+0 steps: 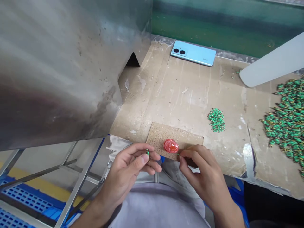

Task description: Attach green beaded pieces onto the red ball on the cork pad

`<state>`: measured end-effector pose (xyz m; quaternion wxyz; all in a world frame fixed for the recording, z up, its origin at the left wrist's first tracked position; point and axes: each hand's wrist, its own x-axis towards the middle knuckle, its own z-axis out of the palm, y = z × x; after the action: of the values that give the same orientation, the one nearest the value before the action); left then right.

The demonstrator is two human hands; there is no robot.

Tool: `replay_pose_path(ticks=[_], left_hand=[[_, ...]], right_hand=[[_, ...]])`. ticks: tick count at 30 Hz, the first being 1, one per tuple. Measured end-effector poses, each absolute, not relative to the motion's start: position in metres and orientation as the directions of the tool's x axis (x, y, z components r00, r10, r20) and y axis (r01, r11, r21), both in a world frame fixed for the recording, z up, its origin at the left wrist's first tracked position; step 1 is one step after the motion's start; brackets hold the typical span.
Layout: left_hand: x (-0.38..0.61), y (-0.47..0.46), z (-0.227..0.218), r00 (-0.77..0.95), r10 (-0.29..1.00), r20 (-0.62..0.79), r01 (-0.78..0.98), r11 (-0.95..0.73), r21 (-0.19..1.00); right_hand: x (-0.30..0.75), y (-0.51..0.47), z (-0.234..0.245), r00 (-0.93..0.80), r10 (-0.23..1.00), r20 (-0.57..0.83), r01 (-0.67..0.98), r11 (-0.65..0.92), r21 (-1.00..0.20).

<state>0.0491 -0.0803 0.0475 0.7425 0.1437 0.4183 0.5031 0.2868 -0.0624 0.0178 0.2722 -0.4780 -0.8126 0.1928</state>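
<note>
My left hand (129,166) is closed in a pinch on a tiny green part (147,152) at the table's near edge. My right hand (201,172) is also pinched shut beside it, holding something thin and small that I cannot name. Between the two hands a red glossy blob (170,146) sits on a small cardboard pad (190,139). A small heap of green parts (216,120) lies further right, and a large heap of green and gold parts (288,122) covers the right side.
A light blue phone (193,53) lies face down at the far edge of the cardboard-covered table (180,91). A big metal housing (61,69) fills the left. A white blade-like piece (273,65) juts in at the right. Blue crates (21,199) and metal struts stand below.
</note>
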Motion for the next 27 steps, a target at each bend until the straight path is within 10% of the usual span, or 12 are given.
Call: replay_pose_path(ticks=[27], left_hand=[[0.067, -0.089, 0.049, 0.135, 0.927, -0.35, -0.283, 0.374, 0.883]], right_hand=[[0.246, -0.084, 0.05, -0.191, 0.965, 0.178, 0.19, 0.214, -0.958]])
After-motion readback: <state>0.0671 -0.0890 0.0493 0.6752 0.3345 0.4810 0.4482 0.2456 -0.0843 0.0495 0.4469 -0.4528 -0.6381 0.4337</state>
